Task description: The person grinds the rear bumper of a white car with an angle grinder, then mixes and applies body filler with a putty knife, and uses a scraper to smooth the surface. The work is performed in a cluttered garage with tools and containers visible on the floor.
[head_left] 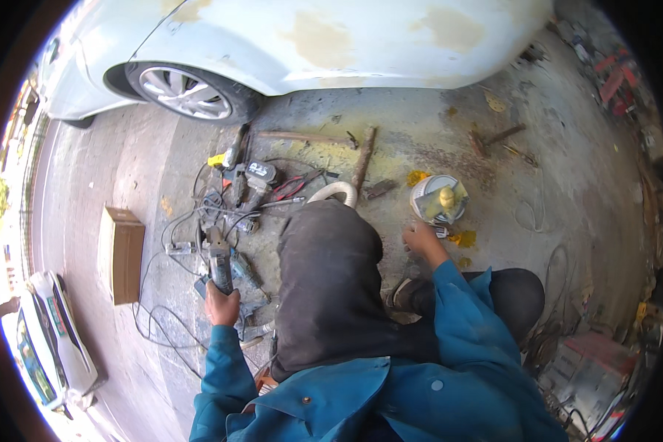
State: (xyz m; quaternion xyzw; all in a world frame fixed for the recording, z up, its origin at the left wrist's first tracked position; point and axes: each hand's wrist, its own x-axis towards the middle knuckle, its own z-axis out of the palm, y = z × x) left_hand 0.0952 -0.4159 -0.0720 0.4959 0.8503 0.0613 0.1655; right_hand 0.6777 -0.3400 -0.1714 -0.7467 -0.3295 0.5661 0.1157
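Observation:
On the left, my left hand [222,304] closes around the rear end of an angle grinder [219,264], a grey-blue tool with a dark head. A small dark blue block [201,286] shows beside those fingers; whether it belongs to the grinder is unclear. My right hand [421,241] is low with curled fingers, just below a round white tub [417,200]. Anything inside that hand is hidden. A flat sheet with a yellow lump [447,197] lies across the tub's top. A small pale-and-dark item [440,231] is right by my fingertips.
A white car [324,44] with tan patches stands ahead. Tangled cables, a cordless power tool [261,175] and a blue tool [244,267] lie left of my knee. A wooden stick [364,156], a cardboard box [127,258] and yellow spills [464,239] are on the floor.

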